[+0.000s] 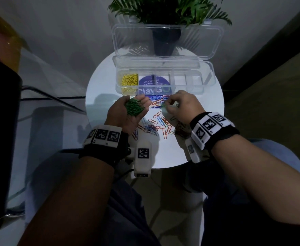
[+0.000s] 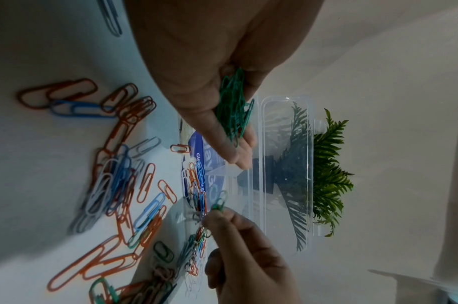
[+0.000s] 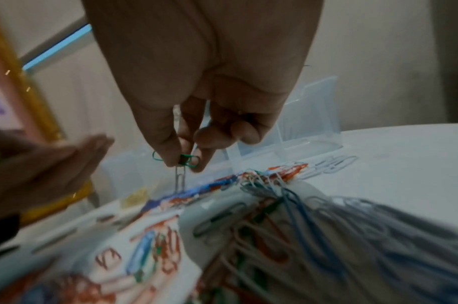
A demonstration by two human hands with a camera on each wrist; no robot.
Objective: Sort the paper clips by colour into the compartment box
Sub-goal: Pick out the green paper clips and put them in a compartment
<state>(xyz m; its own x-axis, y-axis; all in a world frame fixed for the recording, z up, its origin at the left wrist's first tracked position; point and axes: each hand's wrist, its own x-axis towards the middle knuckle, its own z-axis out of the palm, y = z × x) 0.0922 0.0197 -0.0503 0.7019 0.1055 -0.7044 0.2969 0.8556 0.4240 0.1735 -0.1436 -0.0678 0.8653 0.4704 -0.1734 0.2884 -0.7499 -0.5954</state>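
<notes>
My left hand lies palm up over the round white table and cups a bunch of green paper clips. Just right of it, my right hand pinches one green clip above the table, with a white clip dangling from it. A loose mixed pile of orange, blue, white and green clips spreads between and below my wrists. The clear compartment box stands open behind the hands. Its leftmost compartment holds yellow clips; the other compartments look empty.
The box lid leans back against a potted fern at the table's far edge. A blue printed label shows through the box. A black cable and a dark bulky object sit off to the left.
</notes>
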